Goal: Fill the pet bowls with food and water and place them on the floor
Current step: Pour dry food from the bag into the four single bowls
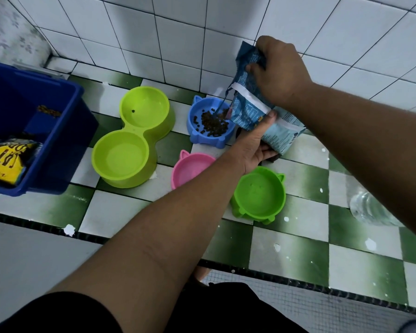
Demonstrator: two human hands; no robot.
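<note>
The bag (251,110) hangs tilted, its mouth down over the right side of the blue bowl (203,140). The right hand (279,73) grips the bag's raised end, fingers curled into the crumpled foil. The left hand (252,150) cups the bag from below, thumb pressed flat across its front and fingers tucked underneath.

Kibble (214,122) is heaped in the blue bowl right at the bag's mouth, with a few loose pieces towards the left. The bowl stands on the checkered tiles (291,251) near the wall.

Nearer the person are the pink bowl (190,168), partly behind the left forearm, and the green bowl (259,195), just below the left hand. To the left is the lime double bowl (130,138), with a single piece of kibble in its far cup. Whether any of these three holds water cannot be told.

At far left, a blue bin (65,131) holds a yellow bag (3,164) and a scatter of kibble. A clear bottle (370,210) lies at right, partly hidden by the right forearm.
</note>
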